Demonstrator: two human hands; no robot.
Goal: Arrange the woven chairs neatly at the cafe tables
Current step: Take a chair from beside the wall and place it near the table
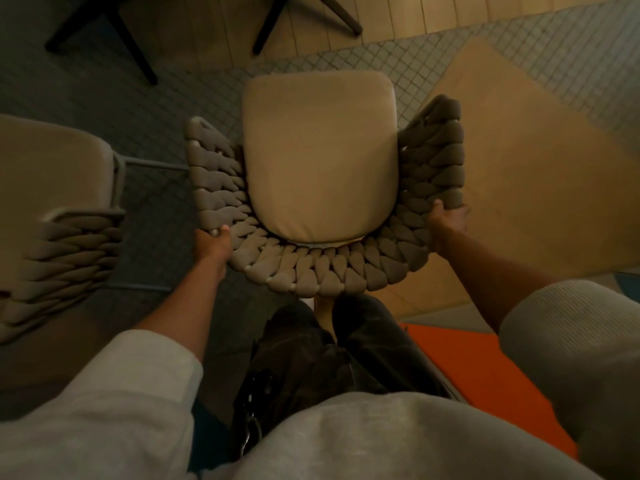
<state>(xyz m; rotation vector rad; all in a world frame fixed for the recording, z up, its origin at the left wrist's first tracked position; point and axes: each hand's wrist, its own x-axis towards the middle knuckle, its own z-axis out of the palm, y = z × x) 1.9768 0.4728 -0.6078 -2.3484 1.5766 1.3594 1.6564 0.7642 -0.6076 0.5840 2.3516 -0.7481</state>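
Note:
A woven chair with a thick braided grey-brown back and a beige seat cushion stands directly in front of me, seen from above. My left hand grips the left side of its curved back rim. My right hand grips the right side of the same rim. A second woven chair of the same kind stands at the left edge, partly cut off by the frame.
Dark table or chair legs stand at the top left and top centre. The floor is small grey tiles with tan wood panels at the right. An orange surface lies at the lower right. My legs are below the chair.

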